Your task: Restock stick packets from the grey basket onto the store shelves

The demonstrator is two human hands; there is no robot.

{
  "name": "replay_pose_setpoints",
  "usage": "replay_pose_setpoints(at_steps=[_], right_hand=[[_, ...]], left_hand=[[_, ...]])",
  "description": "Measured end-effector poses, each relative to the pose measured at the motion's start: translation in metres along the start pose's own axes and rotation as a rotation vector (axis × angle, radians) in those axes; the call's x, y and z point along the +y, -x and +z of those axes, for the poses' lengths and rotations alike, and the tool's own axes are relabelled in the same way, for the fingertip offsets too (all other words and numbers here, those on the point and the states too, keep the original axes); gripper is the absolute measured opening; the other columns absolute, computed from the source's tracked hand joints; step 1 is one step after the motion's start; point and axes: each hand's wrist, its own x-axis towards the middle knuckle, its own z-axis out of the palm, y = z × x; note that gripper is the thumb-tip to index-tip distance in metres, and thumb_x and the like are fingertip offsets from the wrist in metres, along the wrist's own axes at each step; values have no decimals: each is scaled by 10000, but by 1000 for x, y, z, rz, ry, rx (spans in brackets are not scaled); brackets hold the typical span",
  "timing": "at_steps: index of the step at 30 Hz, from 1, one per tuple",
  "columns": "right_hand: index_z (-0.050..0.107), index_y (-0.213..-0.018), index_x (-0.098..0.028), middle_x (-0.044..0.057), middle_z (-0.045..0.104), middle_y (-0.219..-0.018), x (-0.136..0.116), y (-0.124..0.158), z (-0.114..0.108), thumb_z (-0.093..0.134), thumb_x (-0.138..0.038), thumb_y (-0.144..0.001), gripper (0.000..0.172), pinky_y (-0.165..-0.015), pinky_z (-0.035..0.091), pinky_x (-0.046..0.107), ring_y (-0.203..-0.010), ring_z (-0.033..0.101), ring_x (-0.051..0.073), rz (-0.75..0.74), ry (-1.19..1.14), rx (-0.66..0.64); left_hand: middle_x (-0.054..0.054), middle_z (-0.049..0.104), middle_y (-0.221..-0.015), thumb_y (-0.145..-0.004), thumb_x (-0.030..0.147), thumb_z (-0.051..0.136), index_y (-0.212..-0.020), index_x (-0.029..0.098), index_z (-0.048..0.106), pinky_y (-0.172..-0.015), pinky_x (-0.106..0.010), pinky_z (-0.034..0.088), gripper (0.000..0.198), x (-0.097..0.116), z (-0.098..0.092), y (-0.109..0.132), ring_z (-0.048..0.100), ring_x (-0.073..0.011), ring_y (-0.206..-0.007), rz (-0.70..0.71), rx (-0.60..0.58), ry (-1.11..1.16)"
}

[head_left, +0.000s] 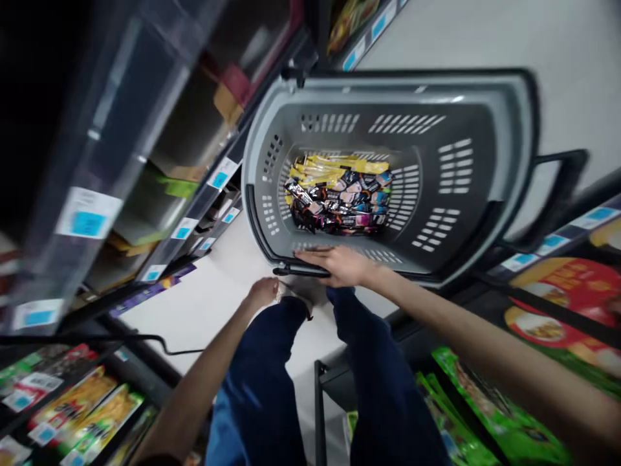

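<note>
A grey shopping basket point(427, 175) with slotted walls and black handles lies before me. Heaped at its bottom are several small shiny packets point(349, 200), dark ones with yellow ones point(334, 169) along the far side. My right hand point(339, 264) rests over the near rim, fingers stretched out and touching the basket's edge. Just outside the basket's near left corner is my left hand point(264, 291), its fingers curled closed. What it holds, if anything, is hidden.
Store shelves with price tags point(87, 217) rise on the left. Colourful snack bags point(82, 414) fill a lower left shelf, and green bags point(499, 395) sit at lower right. A thin black cable point(165, 346) runs toward my left arm. My legs stand on the pale floor point(218, 285).
</note>
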Motion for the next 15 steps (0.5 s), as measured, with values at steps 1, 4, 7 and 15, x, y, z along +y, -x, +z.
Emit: replay_pose_setpoints(at_steps=[1, 4, 7, 15], right_hand=[[388, -1536, -171, 35, 425, -1562, -5, 3, 2, 712, -123, -782, 822, -1139, 391, 293, -1399, 466, 216, 19, 15, 18], [437, -1518, -200, 57, 483, -1527, -27, 15, 10, 632, -93, -854, 700, -1149, 364, 297, -1373, 491, 209, 224, 115, 143], [464, -1485, -86, 180, 436, -1543, -65, 40, 23, 528, -94, -919, 570, -1198, 273, 471, -1444, 379, 310, 409, 177, 265], [592, -1335, -132, 213, 560, -1413, -188, 171, 107, 567, -408, -921, 498, -1045, 448, 492, -1264, 572, 379, 1130, -56, 51]], left_hand=[[-101, 637, -1226, -962, 364, 602, -1222, 156, 613, -918, -442, 560, 333, 9, 4, 23, 643, -222, -1065, -9, -30, 15], [-98, 647, -1218, -968, 371, 592, -1202, 160, 626, -939, -445, 551, 316, 30, 26, 97, 643, -220, -1076, -64, -73, 84], [-106, 648, -1241, -970, 365, 581, -1195, 151, 637, -990, -472, 520, 315, 51, 58, 167, 624, -241, -1149, -140, -78, 168], [-239, 417, -1545, -945, 404, 540, -1544, 71, 293, -1081, -343, 450, 728, 83, 119, 273, 512, -298, -1369, -556, 22, 510]])
